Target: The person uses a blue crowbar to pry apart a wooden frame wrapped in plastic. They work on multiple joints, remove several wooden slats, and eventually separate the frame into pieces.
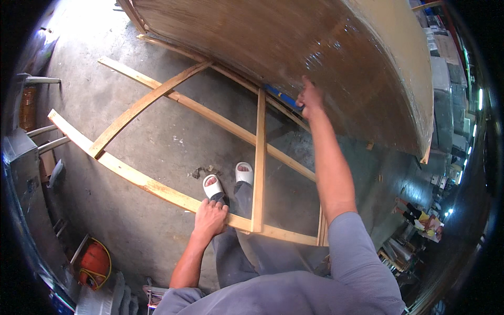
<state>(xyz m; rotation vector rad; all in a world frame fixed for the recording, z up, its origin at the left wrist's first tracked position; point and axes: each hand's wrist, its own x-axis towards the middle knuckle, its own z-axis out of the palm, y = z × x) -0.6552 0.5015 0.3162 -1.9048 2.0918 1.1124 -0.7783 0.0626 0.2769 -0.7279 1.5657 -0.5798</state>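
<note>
My left hand (211,218) is closed over the near rail of a wooden frame (142,181) made of long pale strips joined by crosspieces. The frame spans the space between me and a large brown wooden panel (252,39) wrapped in shiny clear film. Out ahead, my right arm reaches to the foot of that panel. There my right hand (312,100) is wrapped around the end of a long, narrow blue tool (282,96), one digit pointing up. The tool lies along the frame's far rail, against the panel; its exact kind cannot be made out.
Both feet in white slippers (212,186) stand on the grey concrete floor between the strips, beside small debris (206,171). Metal legs (50,137) jut in at left. An orange round object (94,263) sits lower left. A person (420,218) and stacked goods are at right.
</note>
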